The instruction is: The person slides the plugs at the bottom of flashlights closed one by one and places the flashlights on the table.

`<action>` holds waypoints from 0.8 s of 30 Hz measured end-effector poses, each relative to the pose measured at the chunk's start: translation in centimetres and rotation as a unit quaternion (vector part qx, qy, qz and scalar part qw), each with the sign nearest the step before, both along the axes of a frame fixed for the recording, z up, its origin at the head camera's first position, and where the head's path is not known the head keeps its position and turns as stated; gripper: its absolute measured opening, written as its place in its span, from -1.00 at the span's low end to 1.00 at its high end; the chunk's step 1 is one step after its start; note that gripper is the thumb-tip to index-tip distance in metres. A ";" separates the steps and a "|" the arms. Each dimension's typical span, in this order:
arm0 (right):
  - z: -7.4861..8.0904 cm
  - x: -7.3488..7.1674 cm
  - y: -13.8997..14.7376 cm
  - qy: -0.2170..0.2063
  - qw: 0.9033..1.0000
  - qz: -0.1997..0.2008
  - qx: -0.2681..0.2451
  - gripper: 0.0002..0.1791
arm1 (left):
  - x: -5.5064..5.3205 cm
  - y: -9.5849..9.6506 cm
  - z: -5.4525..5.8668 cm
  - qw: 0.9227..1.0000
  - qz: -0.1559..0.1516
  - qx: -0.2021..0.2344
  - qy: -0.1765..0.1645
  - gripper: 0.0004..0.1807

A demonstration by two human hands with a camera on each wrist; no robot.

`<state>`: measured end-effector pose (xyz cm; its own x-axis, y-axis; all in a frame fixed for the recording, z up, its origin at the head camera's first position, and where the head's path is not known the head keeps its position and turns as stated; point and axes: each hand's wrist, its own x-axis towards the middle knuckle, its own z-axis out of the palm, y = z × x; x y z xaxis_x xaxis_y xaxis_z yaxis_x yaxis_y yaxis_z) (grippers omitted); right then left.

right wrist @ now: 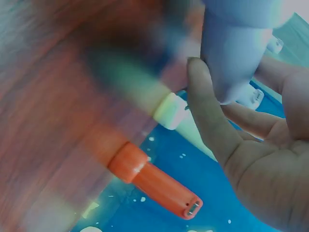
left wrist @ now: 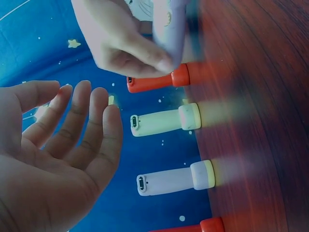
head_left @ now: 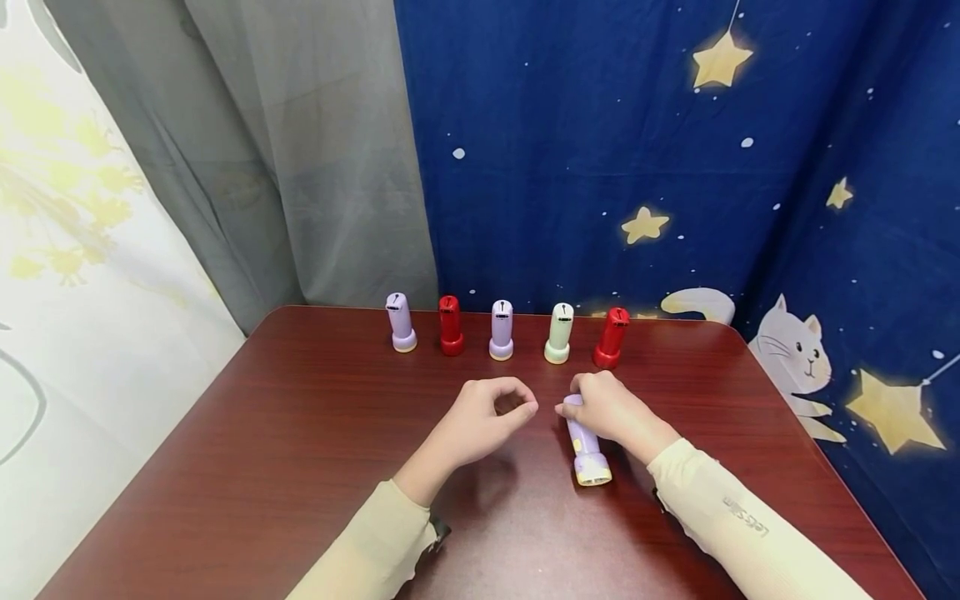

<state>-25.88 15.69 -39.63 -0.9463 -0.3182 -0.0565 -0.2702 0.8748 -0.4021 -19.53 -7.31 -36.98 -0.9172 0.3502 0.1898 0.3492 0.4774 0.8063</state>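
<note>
My right hand (head_left: pixel 611 410) grips a lilac flashlight (head_left: pixel 582 437) by the narrow end of its body. The flashlight is tilted over the table, its wide yellow-rimmed head pointing toward me. To the left, my left hand (head_left: pixel 480 419) hovers above the table with loosely curved fingers and nothing in them. Thumb and forefinger come close together there. In the left wrist view the palm (left wrist: pixel 53 179) shows bare. The right wrist view has the held flashlight (right wrist: pixel 234 58) between thumb and fingers, its head cut off by the frame's top.
Along the table's far edge several flashlights stand head-down in a row: lilac (head_left: pixel 401 323), red (head_left: pixel 451 327), lilac (head_left: pixel 501 330), pale green (head_left: pixel 558 335) and red (head_left: pixel 612 338). The dark red-brown table (head_left: pixel 300 433) meets grey (head_left: pixel 315 150) and blue starry curtains (head_left: pixel 555 150) behind.
</note>
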 end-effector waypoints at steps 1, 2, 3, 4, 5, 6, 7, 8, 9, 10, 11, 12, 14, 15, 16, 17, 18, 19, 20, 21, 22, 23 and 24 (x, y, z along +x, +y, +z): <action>0.3 0.1 0.0 0.009 1.000 -0.002 -0.013 -0.59 | 0.0 0.0 0.0 1.000 0.000 -0.001 0.001 -0.93; 0.6 0.2 -0.1 0.015 0.999 -0.005 -0.028 -0.57 | 0.0 0.1 0.0 1.000 -0.001 -0.003 0.002 -0.93; 1.0 0.3 -0.1 0.025 0.999 -0.007 -0.043 -0.56 | -0.1 0.1 0.0 1.000 -0.001 -0.004 0.003 -0.93; 1.3 0.5 -0.2 0.035 0.998 -0.009 -0.056 -0.54 | -0.1 0.1 0.0 1.000 0.000 -0.005 0.004 -0.93; 1.7 0.6 -0.2 0.045 0.997 -0.011 -0.069 -0.52 | -0.1 0.1 0.0 1.000 0.001 -0.007 0.005 -0.93; 2.1 0.8 -0.2 0.054 0.995 -0.012 -0.082 -0.51 | -0.1 0.1 0.1 1.000 0.002 -0.008 0.006 -0.93; 2.4 1.0 -0.2 0.062 0.994 -0.013 -0.092 -0.50 | -0.2 0.2 0.1 1.000 0.003 -0.009 0.007 -0.93; 2.7 1.2 -0.3 0.069 0.992 -0.015 -0.102 -0.48 | -0.2 0.2 0.2 1.000 0.005 -0.009 0.008 -0.93; 3.0 1.4 -0.3 0.075 0.991 -0.015 -0.111 -0.48 | -0.2 0.2 0.2 1.000 0.006 -0.008 0.008 -0.93; 3.3 1.6 -0.4 0.079 0.990 -0.014 -0.120 -0.47 | -0.3 0.1 0.3 1.000 0.009 -0.009 0.010 -0.93; 3.5 1.7 -0.4 0.083 0.988 -0.013 -0.128 -0.48 | -0.3 0.1 0.3 1.000 0.010 -0.009 0.010 -0.93; 3.7 1.9 -0.6 0.088 0.987 -0.013 -0.135 -0.48 | -0.4 0.1 0.3 1.000 0.011 -0.009 0.011 -0.93; 4.0 2.3 -0.8 0.100 0.984 -0.010 -0.147 -0.49 | -0.5 0.0 0.3 1.000 0.013 -0.008 0.017 -0.93; 4.2 2.5 -1.0 0.107 0.982 -0.008 -0.153 -0.49 | -0.5 0.0 0.4 1.000 0.016 -0.008 0.018 -0.93; 4.3 2.6 -1.1 0.116 0.980 -0.006 -0.159 -0.49 | -0.6 0.0 0.4 1.000 0.019 -0.006 0.019 -0.92; 4.4 2.7 -1.3 0.126 0.978 -0.003 -0.164 -0.49 | -0.6 0.0 0.5 1.000 0.023 -0.003 0.020 -0.89; 4.5 2.9 -1.4 0.137 0.976 0.001 -0.170 -0.50 | -0.6 0.0 0.6 0.999 0.027 -0.001 0.022 -0.86; 4.7 3.0 -1.5 0.149 0.973 0.005 -0.175 -0.50 | -0.6 0.0 0.7 0.999 0.032 0.002 0.024 -0.81; 4.8 3.2 -1.7 0.162 0.970 0.008 -0.181 -0.50 | -0.6 0.1 0.8 0.999 0.036 0.003 0.029 -0.76; 5.0 3.4 -1.8 0.174 0.966 0.013 -0.189 -0.51 | -0.6 0.1 0.9 0.999 0.039 0.005 0.034 -0.70; 5.2 3.6 -1.9 0.186 0.962 0.018 -0.198 -0.51 | -0.5 0.2 1.1 0.998 0.041 0.008 0.039 -0.65; 5.5 3.8 -2.0 0.198 0.958 0.024 -0.206 -0.51 | -0.5 0.3 1.3 0.998 0.041 0.009 0.047 -0.61; 5.7 4.0 -2.1 0.209 0.953 0.029 -0.216 -0.51 | -0.5 0.4 1.5 0.998 0.042 0.011 0.053 -0.57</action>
<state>-21.87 13.56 -33.92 -0.8373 -0.2791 0.4701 -0.5289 0.6308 -0.5677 -19.99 -6.96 -35.49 -0.9176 0.2676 0.2938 0.3922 0.4903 0.7783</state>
